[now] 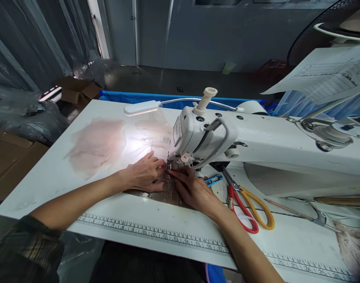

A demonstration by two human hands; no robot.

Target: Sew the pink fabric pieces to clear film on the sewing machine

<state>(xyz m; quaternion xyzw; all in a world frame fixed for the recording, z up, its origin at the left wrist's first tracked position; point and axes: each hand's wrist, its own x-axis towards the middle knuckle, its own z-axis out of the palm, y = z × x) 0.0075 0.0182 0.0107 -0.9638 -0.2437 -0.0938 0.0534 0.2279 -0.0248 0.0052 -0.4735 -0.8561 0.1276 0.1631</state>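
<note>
A white sewing machine head [203, 133] stands over the table, its presser foot [169, 165] down between my two hands. My left hand [146, 173] lies flat with its fingers apart, on thin, pale fabric [140, 145] just left of the foot. From the other side my right hand [194, 190] reaches in, index finger stretched to the foot and thumb apart from it on the brown machine plate [171, 194]. The fabric under the right fingertips is too small to make out. Sheer pink fabric [99, 143] spreads across the table to the left.
Red-and-yellow-handled scissors [247, 204] and blue thread snips [213, 180] lie right of my right hand. A lamp [141, 107] lights the fabric. A ruler strip [156, 234] runs along the table's front edge. Cardboard boxes [15, 161] stand at the left.
</note>
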